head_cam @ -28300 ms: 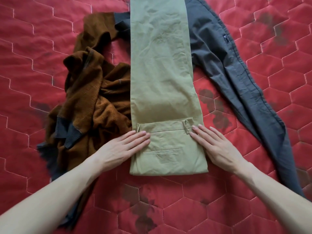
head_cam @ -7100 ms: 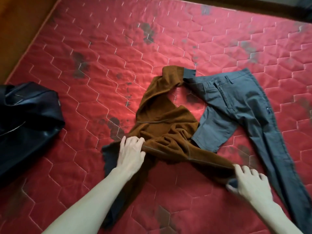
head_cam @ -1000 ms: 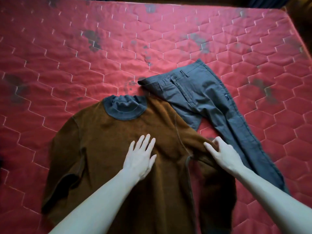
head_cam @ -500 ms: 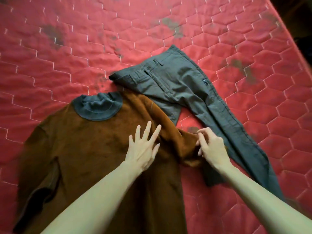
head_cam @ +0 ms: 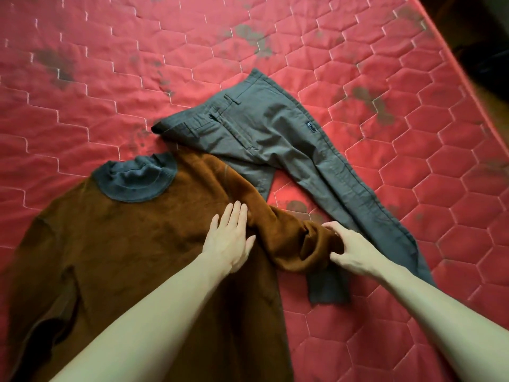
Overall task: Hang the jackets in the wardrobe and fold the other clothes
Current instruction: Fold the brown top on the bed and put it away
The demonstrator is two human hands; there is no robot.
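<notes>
Brown sweater (head_cam: 132, 244) lies face-up and unfolded on the red quilted mattress (head_cam: 82, 86), your left hand (head_cam: 230, 241) pressing flat on its chest with fingers straight and close together, while your right hand (head_cam: 349, 250) curls round the bunched right sleeve (head_cam: 289, 238), thumb beneath. Judged progress: first sleeve fold only starting; grey trousers (head_cam: 275, 133), touching the sweater's shoulder, remain unfolded, and no jackets or wardrobe show. Bare mattress lies beyond the collar and left; its edge runs upper right.
</notes>
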